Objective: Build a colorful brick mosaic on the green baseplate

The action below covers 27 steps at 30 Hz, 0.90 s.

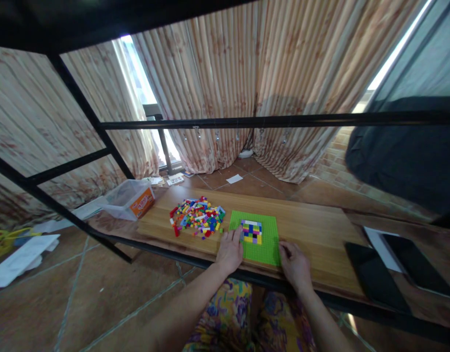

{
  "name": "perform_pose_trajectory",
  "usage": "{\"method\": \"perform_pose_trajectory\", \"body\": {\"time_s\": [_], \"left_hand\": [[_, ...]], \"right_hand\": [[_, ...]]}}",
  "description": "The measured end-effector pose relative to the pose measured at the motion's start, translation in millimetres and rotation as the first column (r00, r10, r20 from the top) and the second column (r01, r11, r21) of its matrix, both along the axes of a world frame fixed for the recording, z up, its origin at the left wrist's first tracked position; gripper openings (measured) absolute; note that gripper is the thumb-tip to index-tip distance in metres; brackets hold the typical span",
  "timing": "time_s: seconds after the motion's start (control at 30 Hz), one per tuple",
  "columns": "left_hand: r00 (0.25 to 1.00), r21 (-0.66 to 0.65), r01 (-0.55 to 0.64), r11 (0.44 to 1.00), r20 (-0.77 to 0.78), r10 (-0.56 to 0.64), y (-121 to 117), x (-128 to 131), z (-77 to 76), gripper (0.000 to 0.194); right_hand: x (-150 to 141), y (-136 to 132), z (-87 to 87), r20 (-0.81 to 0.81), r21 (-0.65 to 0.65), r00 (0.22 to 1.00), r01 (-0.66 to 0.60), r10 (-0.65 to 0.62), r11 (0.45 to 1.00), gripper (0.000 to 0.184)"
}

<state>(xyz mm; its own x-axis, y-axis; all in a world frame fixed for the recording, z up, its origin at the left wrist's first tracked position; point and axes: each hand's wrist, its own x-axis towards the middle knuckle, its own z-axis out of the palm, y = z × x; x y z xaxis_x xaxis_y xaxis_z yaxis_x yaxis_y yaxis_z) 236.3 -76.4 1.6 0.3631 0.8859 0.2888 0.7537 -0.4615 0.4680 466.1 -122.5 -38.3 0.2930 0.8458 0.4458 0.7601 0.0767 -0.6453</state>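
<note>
A green baseplate [267, 244] lies on the wooden table [320, 234], with a small block of coloured bricks [251, 231] built on its upper middle. My left hand [230, 250] rests flat at the plate's left edge, fingers stretched toward the built bricks. At the plate's lower right corner my right hand [294, 266] sits with its fingers curled; whether it holds a brick is hidden. A heap of loose coloured bricks [197, 217] lies to the left of the plate.
A clear plastic box with an orange label [129, 199] stands at the table's left end. Two dark flat tablets [375, 278] lie at the right. Black frame bars [276, 120] cross overhead and on the left. Curtains hang behind.
</note>
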Motion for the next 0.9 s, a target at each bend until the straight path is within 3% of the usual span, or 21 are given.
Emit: {"method": "perform_pose_trajectory", "body": {"time_s": [0.17, 0.3, 0.43, 0.53, 0.67, 0.9], "left_hand": [[0.985, -0.007, 0.076, 0.997, 0.156, -0.074, -28, -36, -2.0, 0.063], [0.974, 0.033, -0.053, 0.998, 0.221, 0.044, -41, -84, -7.6, 0.052], [0.952, 0.064, -0.224, 0.973, 0.229, 0.204, -25, -118, -6.0, 0.040], [0.951, 0.081, -0.263, 0.961, 0.187, 0.245, -6, -123, 0.0, 0.032], [0.963, 0.088, -0.268, 0.959, 0.061, 0.264, 14, -111, 6.1, 0.024], [0.944, 0.138, -0.318, 0.938, -0.049, 0.327, 27, -98, 3.8, 0.014]], "right_hand": [[-2, -5, -0.7, 0.076, -0.033, 0.996, 0.051, -0.048, 0.998, 0.035], [-4, -9, 4.0, 0.085, -0.063, 0.993, 0.092, -0.087, 0.994, 0.037], [-12, -10, 10.1, 0.047, -0.112, 0.974, 0.224, -0.220, 0.968, 0.041], [-16, -10, 10.0, 0.037, -0.118, 0.962, 0.272, -0.269, 0.955, 0.043], [-18, -11, 6.1, 0.064, -0.048, 0.969, 0.240, -0.237, 0.969, 0.042], [-21, -10, 6.4, 0.072, -0.021, 0.973, 0.221, -0.219, 0.975, 0.035]]}}
